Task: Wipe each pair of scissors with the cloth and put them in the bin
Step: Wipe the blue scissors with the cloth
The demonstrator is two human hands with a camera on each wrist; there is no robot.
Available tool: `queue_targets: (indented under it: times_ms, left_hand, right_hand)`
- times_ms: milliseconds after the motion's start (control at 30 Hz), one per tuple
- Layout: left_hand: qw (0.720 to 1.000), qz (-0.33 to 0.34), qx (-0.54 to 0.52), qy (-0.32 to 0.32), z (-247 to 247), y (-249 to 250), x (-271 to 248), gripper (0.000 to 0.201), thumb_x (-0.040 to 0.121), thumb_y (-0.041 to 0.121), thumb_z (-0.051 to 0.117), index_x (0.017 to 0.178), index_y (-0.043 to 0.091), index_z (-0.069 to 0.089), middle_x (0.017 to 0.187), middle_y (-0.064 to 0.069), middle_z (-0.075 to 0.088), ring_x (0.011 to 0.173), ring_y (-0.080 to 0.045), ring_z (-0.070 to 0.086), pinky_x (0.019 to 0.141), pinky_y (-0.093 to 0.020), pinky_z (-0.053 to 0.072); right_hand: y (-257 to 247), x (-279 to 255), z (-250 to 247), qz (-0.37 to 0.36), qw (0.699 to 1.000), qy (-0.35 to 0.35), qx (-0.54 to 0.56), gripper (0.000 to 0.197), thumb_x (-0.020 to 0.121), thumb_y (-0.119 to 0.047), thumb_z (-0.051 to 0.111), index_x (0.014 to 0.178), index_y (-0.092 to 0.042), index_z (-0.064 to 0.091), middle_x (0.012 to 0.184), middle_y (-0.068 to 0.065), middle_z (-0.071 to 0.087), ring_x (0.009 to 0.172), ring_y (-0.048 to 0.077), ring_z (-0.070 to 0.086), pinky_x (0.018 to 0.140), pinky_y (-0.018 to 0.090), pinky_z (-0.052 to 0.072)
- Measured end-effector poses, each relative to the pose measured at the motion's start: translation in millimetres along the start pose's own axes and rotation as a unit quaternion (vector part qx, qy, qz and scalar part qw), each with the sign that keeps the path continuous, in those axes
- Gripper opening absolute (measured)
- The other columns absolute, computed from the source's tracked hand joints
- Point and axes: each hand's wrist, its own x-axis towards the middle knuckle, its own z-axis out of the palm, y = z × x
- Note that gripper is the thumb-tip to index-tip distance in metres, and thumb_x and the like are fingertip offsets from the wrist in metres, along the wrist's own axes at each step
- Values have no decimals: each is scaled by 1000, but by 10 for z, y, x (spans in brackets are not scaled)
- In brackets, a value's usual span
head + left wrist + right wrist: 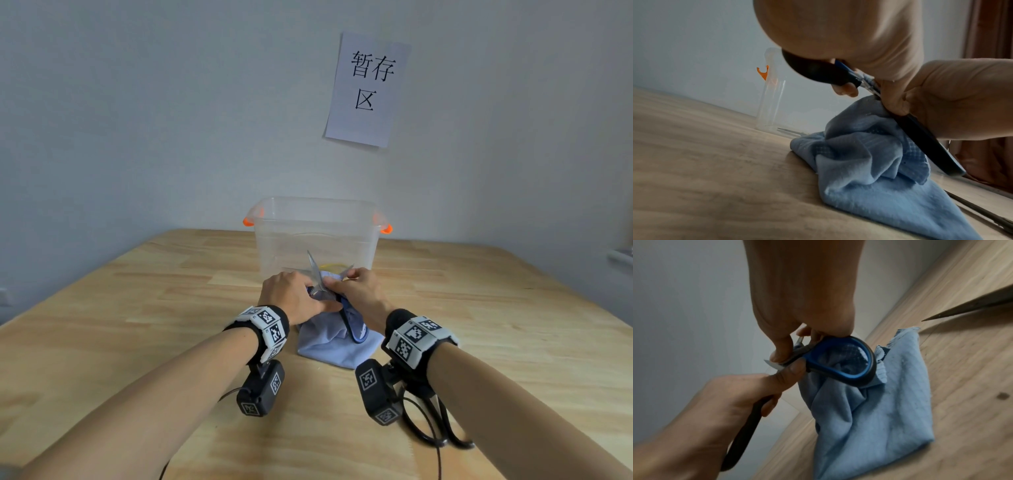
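A pair of scissors with blue-and-black handles [356, 334] is held above the table, blades [313, 270] spread and pointing up. My left hand [291, 294] grips one dark handle loop [813, 69], thumb near the pivot. My right hand [356, 287] pinches the light blue cloth [335, 346] against the second blade near the pivot [789, 356]. The cloth [879, 418] hangs down onto the table, passing behind the blue handle loop [838, 369]. The clear bin [315, 233] with orange clips stands just beyond my hands, with yellow-handled scissors [334, 265] inside.
A second pair with black handles [435, 431] lies on the wooden table [137, 325] near my right forearm; its blade tip [972, 308] shows in the right wrist view. A paper sign [368, 90] hangs on the wall behind the bin.
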Motion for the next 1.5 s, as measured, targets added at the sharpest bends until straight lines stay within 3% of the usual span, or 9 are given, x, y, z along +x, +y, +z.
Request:
queue_targets:
  times_ms: [200,333,400,500,733,833,1200,1367,1500]
  left_hand:
    - [1000,5,-8,4,-26,10,-41,48,61,77,74,57,32,57,56,11,51,65,-16,53,60,-28,34]
    - [1000,14,-3,3,-40,27,-87,53,64,73,76,50,34,43,52,11,44,64,-17,50,61,-29,33]
    - [1000,18,10,-1,-28,30,-64,48,64,77,73,55,33,55,54,10,50,66,-17,53,61,-28,34]
    - [998,30,56,-4,6,24,-9,59,63,87,63,81,31,72,69,6,65,73,-18,62,62,-28,39]
    - [996,23,85,0,61,19,-35,63,66,87,59,68,24,60,59,7,52,66,-20,53,63,-30,34]
    - [995,19,93,-3,67,22,-37,67,67,87,58,74,21,67,57,6,51,66,-21,53,63,-30,34]
    - [996,19,88,7,78,67,-50,66,71,84,58,67,18,60,58,5,52,66,-22,54,61,-31,34]
    - [996,29,84,0,55,71,-83,65,72,81,60,57,20,47,56,5,51,64,-22,54,62,-31,32]
    - [998,19,62,-7,54,43,-92,65,71,82,60,53,21,47,59,4,54,68,-23,57,63,-31,36]
  right_hand:
    - [-7,-64,-43,45,995,-80,31,23,91,-20,72,79,-2,67,70,10,70,64,24,65,67,31,53]
    - [102,2,1,49,994,-95,0,63,80,-50,78,87,12,68,88,27,65,78,31,57,78,48,51]
    - [116,0,13,44,996,-77,1,62,76,-55,79,70,5,69,72,25,67,60,23,58,61,32,51]
    - [104,-19,-2,29,999,-39,-5,48,94,-33,68,51,-14,59,37,-5,50,30,3,42,34,16,34]
    - [244,68,76,-5,1000,20,11,50,87,-30,76,39,-18,65,55,9,58,59,21,52,58,34,46]
    - [222,69,65,-9,999,32,4,55,88,-25,75,36,-18,58,44,-2,53,46,12,49,47,23,41]
    - [134,67,71,-45,996,71,-24,35,89,-32,74,67,-4,74,56,4,61,59,17,55,59,34,49]
    - [162,98,-4,-40,995,88,-36,45,91,-31,72,51,-11,66,46,-4,53,52,13,48,55,28,42]
    - [209,60,16,-45,996,81,-19,51,90,-40,71,90,12,72,70,21,68,68,18,52,67,38,52]
